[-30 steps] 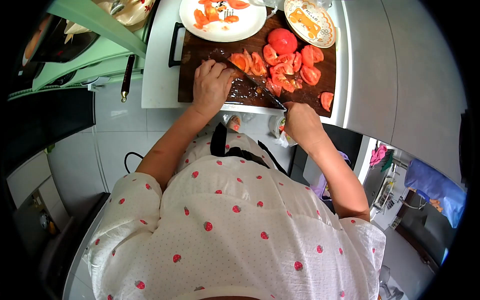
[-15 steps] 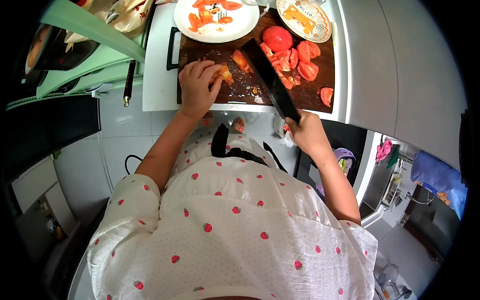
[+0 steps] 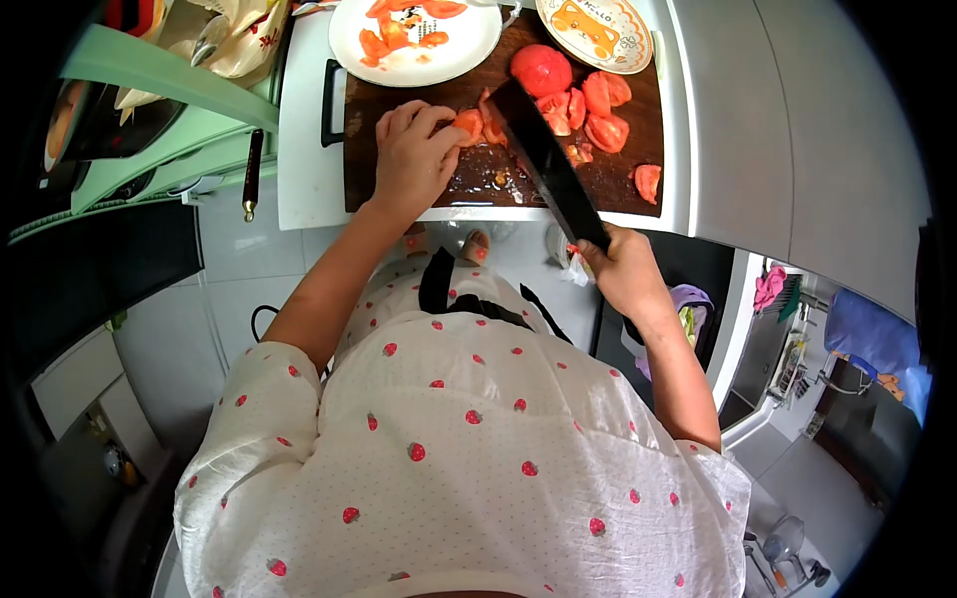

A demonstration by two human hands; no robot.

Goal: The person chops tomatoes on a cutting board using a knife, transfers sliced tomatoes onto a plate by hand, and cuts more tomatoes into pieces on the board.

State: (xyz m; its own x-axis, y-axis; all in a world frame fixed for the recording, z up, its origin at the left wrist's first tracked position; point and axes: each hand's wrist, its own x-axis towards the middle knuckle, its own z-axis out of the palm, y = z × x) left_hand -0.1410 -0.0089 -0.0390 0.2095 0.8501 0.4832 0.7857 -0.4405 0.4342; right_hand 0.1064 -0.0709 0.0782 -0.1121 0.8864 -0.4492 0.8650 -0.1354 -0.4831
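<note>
My right hand (image 3: 630, 271) is closed round the handle of a dark, broad-bladed kitchen knife (image 3: 546, 159), which slants across the wooden cutting board (image 3: 399, 184). My left hand (image 3: 414, 159) has its fingers curled over a tomato piece (image 3: 469, 126) on the board, left of the blade. Another tomato piece stands close against the blade's left side; whether the edge is in it cannot be made out. Right of the knife lie several cut tomato wedges (image 3: 606, 132), a rounded tomato part (image 3: 541, 70) and a lone wedge (image 3: 647, 183).
A white plate (image 3: 469, 55) with tomato slices overlaps the board's back left. A patterned plate with a cartoon animal (image 3: 596, 28) sits at the back right. Juice and pulp wet the board. A green shelf rack (image 3: 164, 75) stands at the left, a dark-handled utensil (image 3: 253, 177) beside it.
My left hand has moved right and slightly away from me, bringing the tomato piece closer to the blade. The knife stays nearly in place, and the whole view has shifted a little.
</note>
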